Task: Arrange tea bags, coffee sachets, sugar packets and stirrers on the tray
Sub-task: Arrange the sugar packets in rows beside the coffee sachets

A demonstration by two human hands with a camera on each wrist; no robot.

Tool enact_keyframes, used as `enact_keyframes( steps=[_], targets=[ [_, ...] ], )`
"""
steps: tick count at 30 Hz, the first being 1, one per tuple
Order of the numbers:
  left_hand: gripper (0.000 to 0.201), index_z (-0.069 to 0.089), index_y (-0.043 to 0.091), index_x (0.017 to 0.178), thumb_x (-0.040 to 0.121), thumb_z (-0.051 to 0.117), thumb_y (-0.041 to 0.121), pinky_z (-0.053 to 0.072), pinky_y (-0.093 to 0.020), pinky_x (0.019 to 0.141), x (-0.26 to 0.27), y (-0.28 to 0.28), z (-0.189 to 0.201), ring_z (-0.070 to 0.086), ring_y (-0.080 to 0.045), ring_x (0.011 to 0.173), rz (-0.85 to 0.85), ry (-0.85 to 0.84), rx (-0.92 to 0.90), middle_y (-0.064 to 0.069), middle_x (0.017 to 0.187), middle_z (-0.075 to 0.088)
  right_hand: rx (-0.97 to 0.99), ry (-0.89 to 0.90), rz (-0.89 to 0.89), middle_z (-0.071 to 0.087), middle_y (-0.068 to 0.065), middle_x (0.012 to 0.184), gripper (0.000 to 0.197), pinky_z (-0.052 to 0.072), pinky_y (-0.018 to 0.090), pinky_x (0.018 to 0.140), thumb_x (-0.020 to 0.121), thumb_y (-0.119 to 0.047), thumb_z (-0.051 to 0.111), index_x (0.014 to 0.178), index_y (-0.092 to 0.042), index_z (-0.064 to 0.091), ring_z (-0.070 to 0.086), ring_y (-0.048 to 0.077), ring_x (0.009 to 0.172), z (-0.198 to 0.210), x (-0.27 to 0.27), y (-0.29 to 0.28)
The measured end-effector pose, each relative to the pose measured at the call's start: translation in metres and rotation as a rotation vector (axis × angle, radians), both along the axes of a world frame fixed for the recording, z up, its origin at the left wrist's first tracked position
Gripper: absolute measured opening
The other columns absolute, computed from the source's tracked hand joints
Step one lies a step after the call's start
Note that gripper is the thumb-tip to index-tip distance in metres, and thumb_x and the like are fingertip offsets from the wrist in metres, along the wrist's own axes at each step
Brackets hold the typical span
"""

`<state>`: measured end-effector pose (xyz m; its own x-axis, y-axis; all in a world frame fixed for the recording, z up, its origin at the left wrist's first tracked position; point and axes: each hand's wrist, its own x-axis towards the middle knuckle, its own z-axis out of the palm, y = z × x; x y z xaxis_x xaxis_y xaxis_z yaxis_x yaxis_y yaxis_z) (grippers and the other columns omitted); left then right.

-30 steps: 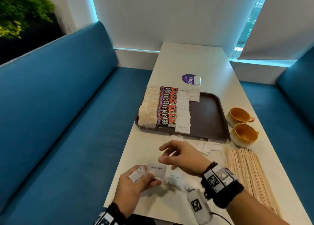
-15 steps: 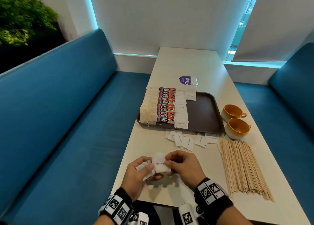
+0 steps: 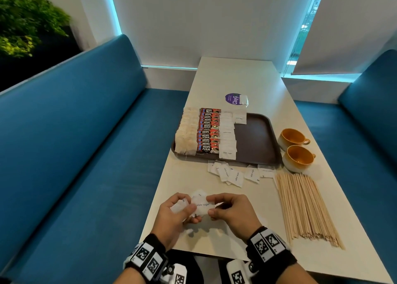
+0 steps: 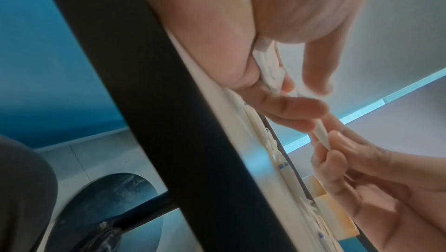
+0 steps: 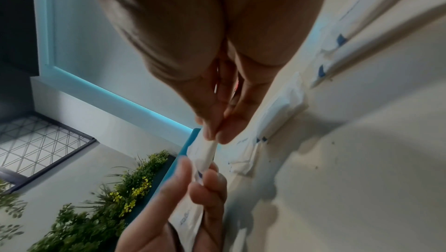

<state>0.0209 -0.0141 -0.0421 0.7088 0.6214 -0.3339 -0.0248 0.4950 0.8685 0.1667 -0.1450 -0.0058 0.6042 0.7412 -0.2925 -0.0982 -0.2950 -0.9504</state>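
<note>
Near the table's front edge my left hand (image 3: 179, 211) grips a small stack of white sugar packets (image 3: 200, 205), and my right hand (image 3: 223, 208) pinches the right end of the top packet. The wrist views show the same pinch: left hand (image 4: 277, 76), right hand (image 5: 214, 132) on the sugar packet (image 5: 205, 153). The dark brown tray (image 3: 255, 137) holds a row of tea bags (image 3: 185, 133), a row of coffee sachets (image 3: 209, 131) and a row of sugar packets (image 3: 227, 137). Loose sugar packets (image 3: 234, 173) lie in front of the tray. Wooden stirrers (image 3: 305, 206) lie at the right.
Two orange cups (image 3: 297, 152) stand right of the tray. A purple round label (image 3: 235, 99) lies behind it. Blue bench seats (image 3: 75, 144) flank the narrow table (image 3: 236, 75). More packets lie on the table under my hands.
My right hand came back from the table and closed on the top packet of the stack in my left hand. Both hands have drawn a little nearer the front edge.
</note>
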Motion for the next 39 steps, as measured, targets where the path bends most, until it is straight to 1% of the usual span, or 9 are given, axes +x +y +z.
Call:
enact_keyframes(
  steps=[7, 15, 18, 22, 28, 30, 33, 35, 39],
  targets=[
    [0.037, 0.059, -0.001, 0.109, 0.078, 0.076, -0.01, 0.062, -0.042, 0.069, -0.001, 0.002, -0.006, 0.067, -0.032, 0.065, 0.008, 0.008, 0.022, -0.029, 0.079, 0.065, 0.028, 0.045, -0.02, 0.075, 0.017, 0.079, 0.03, 0.059, 0.026, 0.068, 0.075, 0.012, 0.08, 0.097, -0.009, 0.081, 0.071, 0.024, 0.066, -0.001, 0.01, -0.002],
    [0.021, 0.054, -0.007, 0.104, 0.088, 0.059, -0.019, 0.057, -0.031, 0.064, 0.002, 0.002, -0.005, 0.062, -0.033, 0.068, 0.021, -0.082, 0.045, -0.03, 0.083, 0.062, 0.048, -0.02, -0.067, 0.077, 0.012, 0.088, 0.024, 0.062, 0.032, 0.077, 0.078, 0.008, 0.08, 0.094, -0.01, 0.08, 0.075, 0.026, 0.075, 0.013, 0.064, 0.018],
    [0.028, 0.055, -0.007, 0.088, 0.062, 0.046, -0.012, 0.049, -0.033, 0.057, 0.002, 0.005, 0.0, 0.057, -0.04, 0.071, -0.006, -0.066, -0.032, -0.025, 0.086, 0.063, 0.071, -0.111, -0.154, 0.077, 0.011, 0.091, 0.023, 0.062, 0.029, 0.078, 0.079, 0.004, 0.081, 0.095, -0.012, 0.08, 0.076, 0.023, 0.08, 0.024, 0.117, 0.034],
    [0.035, 0.059, -0.006, 0.079, 0.049, 0.04, -0.004, 0.037, -0.027, 0.05, 0.001, 0.007, 0.01, 0.049, -0.034, 0.056, -0.056, 0.026, -0.063, -0.03, 0.064, 0.053, 0.109, -0.079, -0.305, 0.076, 0.007, 0.1, 0.021, 0.06, 0.023, 0.076, 0.084, 0.003, 0.077, 0.096, -0.014, 0.077, 0.076, 0.019, 0.091, 0.035, 0.204, 0.069],
    [0.036, 0.067, -0.01, 0.101, 0.089, 0.04, -0.031, 0.057, -0.038, 0.054, 0.003, 0.011, 0.005, 0.064, -0.052, 0.064, -0.123, 0.081, -0.098, -0.052, 0.089, 0.056, -0.049, -0.073, -0.406, 0.078, 0.01, 0.1, 0.017, 0.061, 0.026, 0.072, 0.081, 0.0, 0.081, 0.09, -0.015, 0.079, 0.076, 0.022, 0.086, 0.016, 0.315, 0.13],
    [0.021, 0.063, -0.014, 0.099, 0.084, 0.058, -0.028, 0.061, -0.044, 0.059, 0.007, 0.012, 0.004, 0.066, -0.062, 0.076, -0.079, 0.094, -0.181, -0.052, 0.096, 0.056, -0.154, -0.145, -0.354, 0.078, 0.006, 0.098, 0.017, 0.062, 0.026, 0.074, 0.081, -0.004, 0.083, 0.09, -0.018, 0.079, 0.075, 0.019, 0.086, 0.008, 0.332, 0.143],
    [0.053, 0.061, -0.011, 0.081, 0.042, 0.097, -0.013, 0.059, -0.06, 0.066, 0.009, 0.015, 0.0, 0.06, -0.072, 0.085, -0.017, 0.032, -0.304, -0.053, 0.09, 0.053, -0.249, -0.28, -0.268, 0.077, 0.009, 0.099, 0.018, 0.06, 0.023, 0.073, 0.082, -0.002, 0.082, 0.091, -0.017, 0.079, 0.069, 0.015, 0.076, -0.004, 0.346, 0.158],
    [0.059, 0.057, -0.006, 0.07, 0.03, 0.1, -0.012, 0.057, -0.06, 0.066, 0.013, 0.015, 0.0, 0.06, -0.07, 0.079, 0.006, -0.012, -0.325, -0.052, 0.083, 0.051, -0.313, -0.372, -0.237, 0.078, 0.007, 0.096, 0.015, 0.057, 0.021, 0.074, 0.083, -0.007, 0.083, 0.094, -0.017, 0.081, 0.066, 0.013, 0.074, -0.007, 0.35, 0.165],
    [0.051, 0.048, 0.009, 0.058, 0.047, 0.083, -0.026, 0.057, -0.05, 0.061, 0.018, 0.017, -0.003, 0.063, -0.061, 0.071, 0.044, 0.051, -0.277, -0.047, 0.079, 0.053, -0.426, -0.517, -0.217, 0.072, -0.004, 0.092, 0.012, 0.048, 0.02, 0.079, 0.083, -0.02, 0.084, 0.094, -0.022, 0.08, 0.065, 0.011, 0.086, -0.003, 0.351, 0.171]
  ],
)
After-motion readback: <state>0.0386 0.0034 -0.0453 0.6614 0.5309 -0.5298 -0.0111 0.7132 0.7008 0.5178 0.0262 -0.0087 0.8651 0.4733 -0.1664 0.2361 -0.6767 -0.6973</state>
